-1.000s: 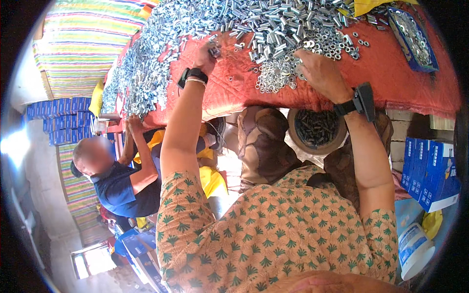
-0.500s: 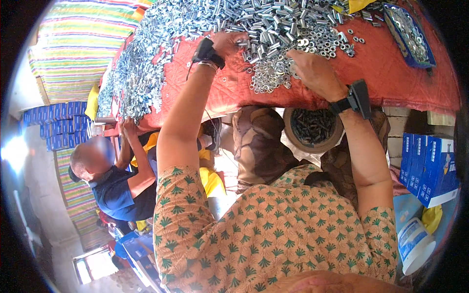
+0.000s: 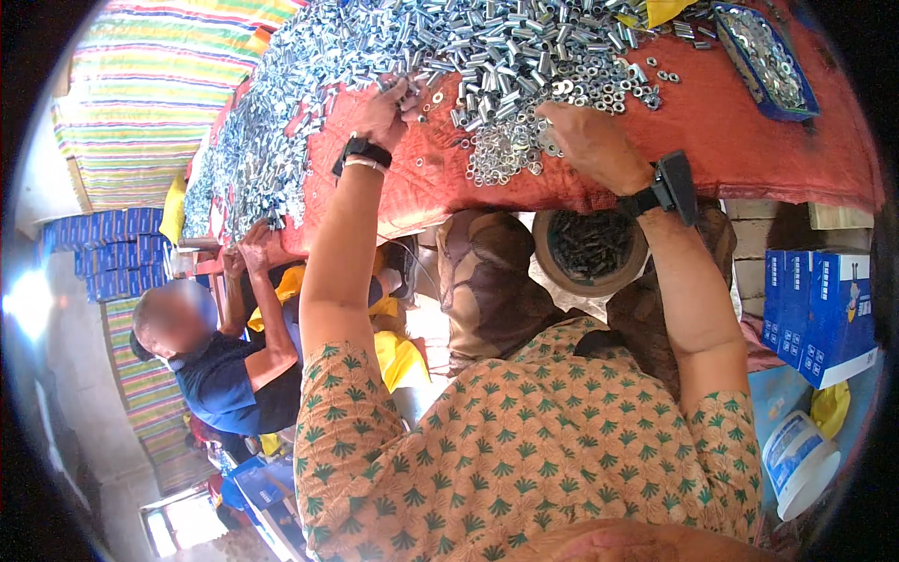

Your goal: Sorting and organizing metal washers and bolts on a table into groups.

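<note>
A wide heap of silvery metal sleeves covers the far part of the red cloth-covered table. At the heap's near edge, my left hand has its fingers curled together; what they hold, if anything, is too small to make out. A loose washer lies just right of those fingers. My right hand is bent with thumb and forefinger close together over the edge of a patch of flat washers. Several nuts lie beyond it. Its fingertips are partly hidden, and so is anything between them.
A blue tray of washers stands at the far right. Below the table edge is a round tub of dark pieces. Blue boxes and a white bucket stand at right. At left, a co-worker reaches to the table.
My left hand has moved left and slightly nearer, away from the sleeves in the middle. My right hand stays by the washers, its fingers little changed. The whole view has shifted slightly.
</note>
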Action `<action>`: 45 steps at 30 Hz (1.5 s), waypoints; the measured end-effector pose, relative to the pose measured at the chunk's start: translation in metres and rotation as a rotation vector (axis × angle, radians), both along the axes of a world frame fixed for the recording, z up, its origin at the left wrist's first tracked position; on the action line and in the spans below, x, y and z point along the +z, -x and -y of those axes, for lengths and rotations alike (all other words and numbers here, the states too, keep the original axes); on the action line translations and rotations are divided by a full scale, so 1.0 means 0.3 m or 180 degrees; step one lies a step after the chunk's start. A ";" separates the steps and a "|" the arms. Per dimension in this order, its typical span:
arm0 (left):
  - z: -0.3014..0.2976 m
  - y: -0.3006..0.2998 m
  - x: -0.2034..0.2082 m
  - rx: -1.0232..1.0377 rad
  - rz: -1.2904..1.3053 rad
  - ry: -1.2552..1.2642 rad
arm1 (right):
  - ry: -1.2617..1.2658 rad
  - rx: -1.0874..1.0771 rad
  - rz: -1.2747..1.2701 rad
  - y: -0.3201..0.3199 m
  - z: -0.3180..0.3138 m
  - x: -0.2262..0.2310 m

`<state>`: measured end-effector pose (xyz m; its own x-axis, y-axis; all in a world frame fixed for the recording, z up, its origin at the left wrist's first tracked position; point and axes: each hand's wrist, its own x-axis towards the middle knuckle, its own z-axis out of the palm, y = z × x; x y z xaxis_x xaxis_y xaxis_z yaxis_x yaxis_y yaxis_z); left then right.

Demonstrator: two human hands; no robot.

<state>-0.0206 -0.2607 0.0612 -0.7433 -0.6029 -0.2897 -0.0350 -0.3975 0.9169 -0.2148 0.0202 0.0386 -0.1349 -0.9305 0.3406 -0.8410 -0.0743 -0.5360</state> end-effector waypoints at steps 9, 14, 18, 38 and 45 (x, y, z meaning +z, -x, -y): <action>-0.196 0.030 0.029 0.0116 -0.0072 -0.0407 | 0.0337 -0.0016 -0.0083 0.015 0.001 -0.034; -0.062 0.077 -0.033 -0.0517 -0.0100 0.0067 | 0.0292 -0.0143 -0.0040 0.019 -0.023 0.008; 0.244 -0.015 -0.125 -0.0347 0.2715 0.4633 | 0.0252 0.0124 -0.0002 -0.063 0.032 0.076; 0.127 0.053 -0.112 0.0170 0.1044 0.2481 | 0.0216 0.0019 -0.0024 -0.006 0.006 0.003; 0.108 0.072 -0.010 0.0744 0.0445 0.0407 | 0.0350 0.0089 -0.0111 -0.002 -0.003 -0.020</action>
<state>-0.0422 -0.2930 0.0583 -0.5385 -0.7911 -0.2902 -0.0855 -0.2913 0.9528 -0.2143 0.0211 0.0325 -0.0957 -0.8905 0.4449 -0.8558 -0.1547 -0.4936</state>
